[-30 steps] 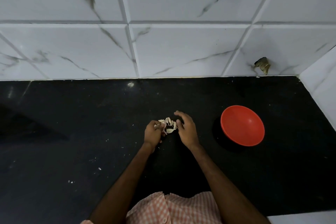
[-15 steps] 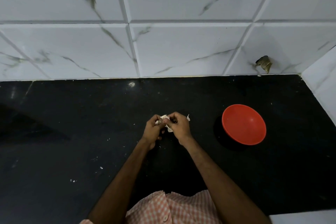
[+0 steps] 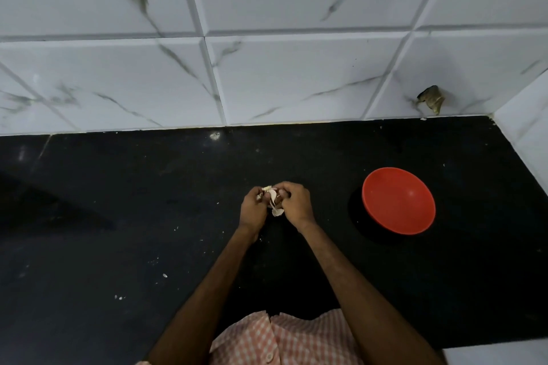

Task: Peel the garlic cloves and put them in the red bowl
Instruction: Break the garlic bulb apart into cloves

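Observation:
Both hands meet above the middle of the black counter, holding a piece of garlic [image 3: 272, 198] with pale, papery skin. My left hand [image 3: 254, 208] grips it from the left, fingers curled. My right hand [image 3: 295, 201] pinches it from the right, and a loose flap of skin hangs down between the two hands. The cloves themselves are mostly hidden by my fingers. The red bowl [image 3: 398, 200] stands on the counter to the right of my hands, a short gap away, and looks empty.
The black counter [image 3: 118, 216] runs up to a white marble-tiled wall [image 3: 267, 74] at the back and a side wall at the right. Small bits of garlic skin [image 3: 165, 275] lie scattered on the counter at the left. A chipped hole [image 3: 431, 99] marks the back wall.
My hands have closed in tighter around the garlic, and the spread skins seen earlier are now mostly covered. A strip of skin now hangs below the hands. The bowl has not moved.

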Demonstrator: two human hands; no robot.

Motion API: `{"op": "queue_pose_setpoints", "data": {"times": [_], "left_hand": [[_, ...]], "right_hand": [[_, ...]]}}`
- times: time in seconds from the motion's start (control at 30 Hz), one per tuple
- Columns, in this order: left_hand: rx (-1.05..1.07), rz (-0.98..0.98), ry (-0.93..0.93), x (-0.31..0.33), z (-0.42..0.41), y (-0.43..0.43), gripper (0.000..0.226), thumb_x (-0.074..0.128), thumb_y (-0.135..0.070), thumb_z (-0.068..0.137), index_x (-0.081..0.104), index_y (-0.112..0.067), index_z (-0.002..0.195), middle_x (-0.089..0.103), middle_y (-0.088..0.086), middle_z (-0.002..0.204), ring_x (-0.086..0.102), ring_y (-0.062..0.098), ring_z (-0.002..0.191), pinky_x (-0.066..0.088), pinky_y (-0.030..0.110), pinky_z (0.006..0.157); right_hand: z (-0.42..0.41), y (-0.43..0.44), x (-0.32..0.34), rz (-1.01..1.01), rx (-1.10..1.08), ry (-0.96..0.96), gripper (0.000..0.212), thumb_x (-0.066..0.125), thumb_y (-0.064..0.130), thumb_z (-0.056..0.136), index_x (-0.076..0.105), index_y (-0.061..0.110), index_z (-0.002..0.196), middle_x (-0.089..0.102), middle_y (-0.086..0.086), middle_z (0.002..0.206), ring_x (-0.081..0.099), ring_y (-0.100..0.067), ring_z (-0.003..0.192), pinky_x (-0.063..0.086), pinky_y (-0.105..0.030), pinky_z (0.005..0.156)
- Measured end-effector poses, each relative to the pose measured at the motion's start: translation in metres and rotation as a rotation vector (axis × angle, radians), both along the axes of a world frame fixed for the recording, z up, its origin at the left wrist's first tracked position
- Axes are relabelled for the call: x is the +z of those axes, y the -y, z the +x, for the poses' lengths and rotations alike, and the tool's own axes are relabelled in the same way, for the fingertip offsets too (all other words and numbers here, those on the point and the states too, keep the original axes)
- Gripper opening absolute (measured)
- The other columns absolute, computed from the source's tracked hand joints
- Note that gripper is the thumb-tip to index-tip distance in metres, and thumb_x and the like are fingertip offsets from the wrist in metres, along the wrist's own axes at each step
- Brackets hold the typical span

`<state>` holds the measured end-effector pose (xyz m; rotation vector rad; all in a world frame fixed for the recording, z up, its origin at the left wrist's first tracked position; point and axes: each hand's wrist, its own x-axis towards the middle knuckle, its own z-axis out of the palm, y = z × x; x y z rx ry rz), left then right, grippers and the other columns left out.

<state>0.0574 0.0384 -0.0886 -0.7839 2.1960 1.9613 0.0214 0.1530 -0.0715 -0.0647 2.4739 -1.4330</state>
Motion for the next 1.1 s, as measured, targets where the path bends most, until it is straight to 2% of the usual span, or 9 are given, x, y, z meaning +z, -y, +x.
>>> {"op": "queue_pose_setpoints", "data": {"times": [0.2,0.33,0.4,0.47,0.57,0.67,0.8,0.97,1.1], "left_hand": [[0.004,0.045,0.007,-0.003,0.0,0.004,0.017,0.055,-0.006,0.099,0.063,-0.017,0.089,0.065,0.003,0.076,0.055,0.011,0.061,0.042,0.023,0.052],[-0.038,0.007,0.004,-0.008,0.002,0.005,0.015,0.057,-0.009,0.1,0.063,-0.016,0.088,0.063,0.004,0.075,0.053,0.013,0.065,0.043,0.029,0.057],[-0.028,-0.004,0.01,-0.007,0.003,0.004,0.015,0.055,-0.01,0.101,0.064,-0.017,0.091,0.065,0.006,0.08,0.056,0.014,0.069,0.045,0.031,0.061],[0.005,-0.01,0.007,-0.005,0.002,0.006,0.016,0.053,-0.01,0.102,0.065,-0.017,0.094,0.066,0.005,0.08,0.055,0.012,0.065,0.043,0.027,0.057],[0.021,-0.028,0.012,-0.005,0.002,0.008,0.012,0.053,-0.015,0.103,0.065,-0.014,0.098,0.063,0.003,0.076,0.052,0.011,0.058,0.04,0.025,0.048],[0.025,-0.027,0.035,-0.005,0.004,0.009,0.014,0.056,-0.019,0.103,0.064,-0.008,0.102,0.065,0.005,0.078,0.056,0.012,0.06,0.044,0.025,0.044],[0.03,0.025,0.029,-0.007,0.008,0.011,0.006,0.058,-0.008,0.1,0.064,-0.008,0.1,0.071,0.01,0.086,0.065,0.015,0.068,0.053,0.027,0.05],[0.003,0.006,0.047,-0.01,0.012,0.011,0.02,0.043,-0.003,0.105,0.063,-0.007,0.102,0.07,0.013,0.095,0.067,0.017,0.074,0.058,0.027,0.056],[-0.107,-0.12,0.016,-0.011,0.014,0.015,0.018,0.042,-0.008,0.107,0.059,-0.013,0.111,0.067,0.008,0.098,0.065,0.016,0.076,0.058,0.027,0.056]], "right_hand": [[-0.001,0.0,-0.001,-0.047,0.014,0.009,0.017,0.077,0.014,0.088,0.073,0.008,0.104,0.074,0.0,0.095,0.068,-0.005,0.087,0.054,-0.016,0.078],[-0.001,0.0,-0.002,0.028,0.027,-0.038,0.011,0.07,0.0,0.09,0.073,0.005,0.1,0.072,-0.003,0.092,0.065,-0.006,0.081,0.054,-0.018,0.075],[-0.001,0.0,-0.004,0.062,0.028,-0.091,0.019,0.063,-0.008,0.09,0.075,0.004,0.099,0.071,-0.005,0.094,0.065,-0.011,0.086,0.056,-0.028,0.08],[0.0,0.0,-0.004,0.084,0.051,-0.118,0.028,0.059,-0.011,0.09,0.076,0.005,0.104,0.068,-0.004,0.099,0.064,-0.012,0.09,0.055,-0.026,0.082],[-0.003,-0.003,-0.006,0.093,0.087,-0.086,0.028,0.059,-0.006,0.094,0.075,0.008,0.111,0.064,0.002,0.099,0.062,-0.007,0.092,0.049,-0.013,0.079],[-0.007,-0.006,-0.011,0.08,0.042,-0.082,0.014,0.067,0.004,0.094,0.076,0.01,0.103,0.072,0.001,0.095,0.067,-0.008,0.089,0.054,-0.022,0.081],[-0.002,-0.011,-0.016,0.08,0.032,-0.06,0.011,0.071,0.007,0.092,0.075,0.009,0.103,0.074,0.001,0.094,0.066,-0.002,0.083,0.054,-0.017,0.075],[-0.001,-0.013,-0.018,0.095,0.051,-0.076,0.018,0.065,0.004,0.095,0.075,0.012,0.108,0.074,0.003,0.1,0.067,-0.002,0.091,0.052,-0.011,0.077],[-0.003,-0.011,-0.02,0.113,0.031,-0.088,0.012,0.068,0.007,0.094,0.075,0.011,0.103,0.075,0.001,0.097,0.07,-0.006,0.09,0.058,-0.025,0.082]]}}
